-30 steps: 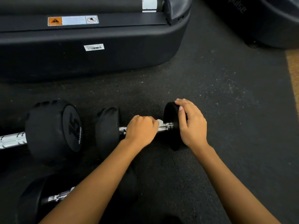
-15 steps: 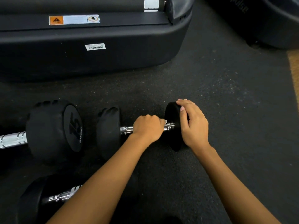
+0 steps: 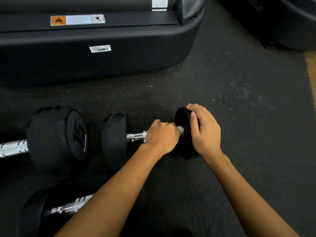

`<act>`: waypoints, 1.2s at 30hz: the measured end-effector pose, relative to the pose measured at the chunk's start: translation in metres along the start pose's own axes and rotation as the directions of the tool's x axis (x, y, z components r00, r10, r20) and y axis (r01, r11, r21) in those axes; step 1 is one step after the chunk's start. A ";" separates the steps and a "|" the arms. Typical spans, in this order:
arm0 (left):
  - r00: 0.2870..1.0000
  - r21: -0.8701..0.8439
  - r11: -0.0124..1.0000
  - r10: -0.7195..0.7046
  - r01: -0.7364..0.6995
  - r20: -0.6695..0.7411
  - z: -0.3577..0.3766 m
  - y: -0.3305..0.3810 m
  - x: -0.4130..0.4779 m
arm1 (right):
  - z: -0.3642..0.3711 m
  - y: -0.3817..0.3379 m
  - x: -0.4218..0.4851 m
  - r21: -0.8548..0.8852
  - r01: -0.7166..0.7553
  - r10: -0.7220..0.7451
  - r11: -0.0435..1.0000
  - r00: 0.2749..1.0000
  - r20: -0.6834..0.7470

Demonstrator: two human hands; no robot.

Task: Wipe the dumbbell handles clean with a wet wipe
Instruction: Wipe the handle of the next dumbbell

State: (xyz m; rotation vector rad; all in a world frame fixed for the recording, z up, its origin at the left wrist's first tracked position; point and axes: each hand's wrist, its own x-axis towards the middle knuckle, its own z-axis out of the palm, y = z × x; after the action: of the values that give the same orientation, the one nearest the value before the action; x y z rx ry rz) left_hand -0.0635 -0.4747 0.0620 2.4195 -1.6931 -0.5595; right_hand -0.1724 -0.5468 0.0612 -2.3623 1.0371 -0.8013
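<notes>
A small black dumbbell lies on the dark rubber floor, its chrome handle (image 3: 136,136) bare only at the left end. My left hand (image 3: 161,136) is closed around the handle's right end, and a bit of white wet wipe (image 3: 180,129) sticks out from under its fingers. My right hand (image 3: 204,132) rests over the dumbbell's right weight head (image 3: 182,117), fingers curled on its top edge. The left head (image 3: 114,139) stands free.
A bigger dumbbell marked 15 (image 3: 56,135) lies just to the left, and another dumbbell (image 3: 68,208) lies near the bottom left under my left forearm. A black treadmill base (image 3: 95,64) runs across the back. Another dark machine (image 3: 290,23) sits at the top right.
My left hand has slid to the right along the handle with the wipe, up against the right head, baring more chrome on the left. My right hand has stayed on the head.
</notes>
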 end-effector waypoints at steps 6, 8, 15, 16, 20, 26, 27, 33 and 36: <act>0.965 -0.157 0.975 0.115 -0.154 -0.237 0.022 -0.019 -0.018 | 0.000 0.000 -0.001 0.001 -0.003 0.003 1.000 1.000 0.004; 0.952 -0.147 0.972 0.138 -0.184 -0.274 0.021 -0.021 -0.019 | 0.000 0.000 -0.001 0.004 -0.002 0.002 1.000 1.000 0.003; 0.915 -0.057 0.971 0.198 -0.232 -0.352 0.019 -0.008 -0.014 | -0.001 0.000 0.002 0.003 -0.001 0.001 1.000 1.000 0.004; 0.907 -0.049 0.969 0.208 -0.243 -0.366 0.021 -0.010 -0.017 | -0.001 0.000 0.002 0.000 0.001 -0.001 1.000 1.000 0.007; 0.886 -0.029 0.963 0.235 -0.269 -0.400 0.023 -0.023 -0.029 | 0.000 -0.001 0.001 -0.007 0.000 0.000 1.000 1.000 0.017; 0.900 -0.043 0.972 0.196 -0.230 -0.390 0.022 -0.004 -0.020 | 0.001 -0.002 0.001 -0.016 -0.004 0.004 1.000 1.000 0.009; 0.903 -0.056 0.972 0.190 -0.228 -0.386 0.021 0.000 -0.018 | 0.001 -0.002 0.002 -0.017 -0.005 0.005 1.000 1.000 0.010; 0.914 -0.112 0.965 0.183 -0.237 -0.362 0.013 -0.012 -0.027 | 0.001 -0.002 0.002 -0.028 0.005 -0.005 1.000 1.000 0.017; 0.914 -0.127 0.962 0.181 -0.241 -0.363 0.008 -0.017 -0.032 | 0.001 -0.002 0.001 -0.022 0.018 -0.018 1.000 1.000 0.012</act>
State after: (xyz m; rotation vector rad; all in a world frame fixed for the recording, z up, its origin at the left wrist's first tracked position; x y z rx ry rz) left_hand -0.0615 -0.4385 0.0562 2.0354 -1.6498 -0.2156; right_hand -0.1698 -0.5463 0.0621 -2.3957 1.0261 -0.7850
